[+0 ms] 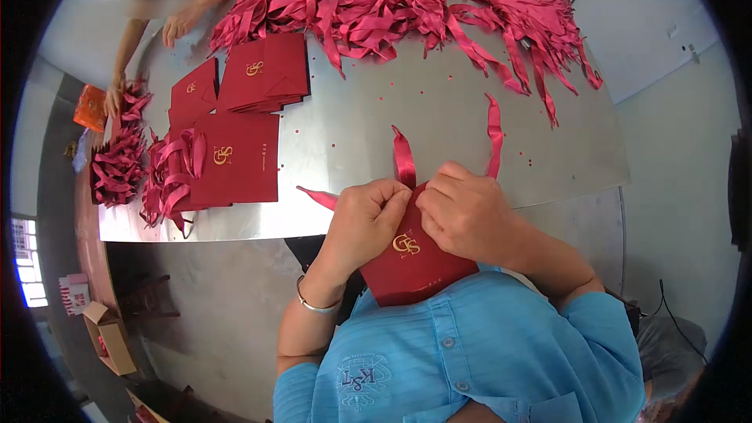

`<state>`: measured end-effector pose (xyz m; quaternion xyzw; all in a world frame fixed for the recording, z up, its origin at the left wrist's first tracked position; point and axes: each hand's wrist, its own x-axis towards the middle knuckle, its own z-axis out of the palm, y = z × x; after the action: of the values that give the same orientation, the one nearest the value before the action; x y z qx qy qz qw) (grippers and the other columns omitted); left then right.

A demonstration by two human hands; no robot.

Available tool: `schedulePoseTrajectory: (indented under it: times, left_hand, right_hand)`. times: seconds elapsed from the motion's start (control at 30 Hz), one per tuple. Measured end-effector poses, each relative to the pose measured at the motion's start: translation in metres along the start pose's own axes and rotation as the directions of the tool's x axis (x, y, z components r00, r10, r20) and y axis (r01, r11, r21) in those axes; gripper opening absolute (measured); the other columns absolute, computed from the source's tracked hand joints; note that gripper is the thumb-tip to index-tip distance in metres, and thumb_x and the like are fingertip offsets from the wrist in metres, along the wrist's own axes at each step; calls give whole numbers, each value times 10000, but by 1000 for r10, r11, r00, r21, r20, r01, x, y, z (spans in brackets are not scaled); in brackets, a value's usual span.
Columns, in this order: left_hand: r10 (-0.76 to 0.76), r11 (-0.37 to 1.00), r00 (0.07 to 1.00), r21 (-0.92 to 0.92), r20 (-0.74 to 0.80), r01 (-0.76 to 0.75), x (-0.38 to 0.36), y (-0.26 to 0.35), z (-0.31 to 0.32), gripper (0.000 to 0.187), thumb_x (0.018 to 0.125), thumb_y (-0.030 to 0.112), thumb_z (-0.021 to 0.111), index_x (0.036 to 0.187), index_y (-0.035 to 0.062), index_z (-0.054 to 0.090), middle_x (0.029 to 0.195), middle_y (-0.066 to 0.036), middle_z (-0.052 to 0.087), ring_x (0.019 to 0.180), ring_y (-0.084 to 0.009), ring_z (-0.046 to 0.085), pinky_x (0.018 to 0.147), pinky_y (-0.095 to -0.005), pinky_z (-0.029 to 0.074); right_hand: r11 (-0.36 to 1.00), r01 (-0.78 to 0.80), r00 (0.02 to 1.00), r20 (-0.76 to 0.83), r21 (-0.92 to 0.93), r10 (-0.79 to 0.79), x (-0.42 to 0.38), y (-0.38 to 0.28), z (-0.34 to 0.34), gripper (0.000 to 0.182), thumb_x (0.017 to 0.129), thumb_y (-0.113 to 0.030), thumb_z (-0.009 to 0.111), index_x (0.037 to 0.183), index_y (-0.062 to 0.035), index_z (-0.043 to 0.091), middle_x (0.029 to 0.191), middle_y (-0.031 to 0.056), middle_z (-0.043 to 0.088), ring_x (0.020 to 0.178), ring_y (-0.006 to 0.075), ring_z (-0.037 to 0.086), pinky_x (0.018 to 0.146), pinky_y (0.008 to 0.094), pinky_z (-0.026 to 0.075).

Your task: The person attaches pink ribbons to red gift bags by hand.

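Observation:
A dark red paper gift bag [427, 278] with gold lettering leans against my body at the table's near edge. My left hand [366, 223] is closed in a pinch at the bag's top edge. Close beside it, my right hand [466, 215] has its fingers curled on the same edge. A pink satin ribbon [403, 158] sticks up between the hands, and another ribbon [494, 137] rises behind the right one. One more ribbon end [316, 197] pokes out left of my left hand. The fingers hide what exactly is pinched at the bag's top.
On the metal table [368, 110], stacked red bags [266, 70] lie at left, with ribbon-handled bags [168, 172] beside them. Large ribbon heaps [337, 12] fill the far side. A person's hand [182, 23] rests across the table. A cardboard box [117, 345] is low at left.

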<state>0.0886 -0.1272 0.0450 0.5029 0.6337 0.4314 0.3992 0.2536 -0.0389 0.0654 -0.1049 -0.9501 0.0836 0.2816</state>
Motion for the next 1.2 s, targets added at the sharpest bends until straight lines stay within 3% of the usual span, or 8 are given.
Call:
schedulePoseTrajectory:
  times: [0.3,0.6,0.67,0.77,0.83,0.9,1.0,1.2]
  left_hand:
    - [39,994,999,104,-35,-35,1,0,3,139,936,66,584,950,-33,681,756,-65,688,683,-78,566,629,-257,484]
    - [46,996,998,75,34,-48,-1,3,1,130,919,66,598,978,-26,668,772,-75,692,690,-91,583,629,-258,484]
    - [53,995,998,88,34,-56,-3,7,1,126,905,70,614,977,-18,670,777,-87,699,681,-107,608,630,-264,491]
    - [155,936,988,323,-28,-138,-6,13,3,134,872,70,639,984,8,680,795,-121,707,676,-171,666,630,-284,510]
    - [228,924,966,340,-122,-175,-9,12,7,126,822,103,652,924,36,684,792,-169,682,708,-356,659,626,-412,518]
    - [228,922,964,347,-135,-170,-10,14,12,128,805,107,681,911,35,671,800,-163,688,724,-348,666,633,-401,522]
    - [194,925,963,361,-184,-118,-11,14,17,166,797,98,698,933,29,633,799,-168,686,731,-341,673,635,-397,525]
    - [181,945,955,312,-235,-102,-13,7,23,243,797,57,735,940,8,545,825,-139,691,745,-258,702,657,-328,535]
  right_hand:
    - [980,-152,982,97,-125,165,5,-14,8,89,686,-46,683,706,-57,598,697,66,568,720,228,578,558,341,480]
    - [970,-241,960,147,12,237,8,-3,-5,94,735,-89,709,782,-59,633,752,70,639,729,260,604,626,372,493]
    - [946,-232,956,233,227,179,15,8,-17,108,757,-91,707,848,-59,658,777,73,649,747,266,605,676,379,491]
    - [869,-254,958,234,425,165,21,31,-21,119,787,-91,688,898,-52,673,802,85,660,770,266,601,719,377,482]
    - [830,-321,934,299,457,197,31,39,-23,103,825,-90,655,909,-33,670,843,100,679,724,225,618,669,348,480]
    - [692,-577,734,647,434,207,43,43,-22,142,859,-92,619,972,-14,657,885,97,694,663,173,627,606,326,475]
    - [641,-703,504,852,308,143,67,45,-28,194,867,-70,593,1043,-5,643,904,88,696,629,129,624,558,301,460]
    - [573,-781,209,968,250,-138,76,81,25,226,843,-84,618,1060,-26,650,812,22,640,595,95,573,498,257,408]
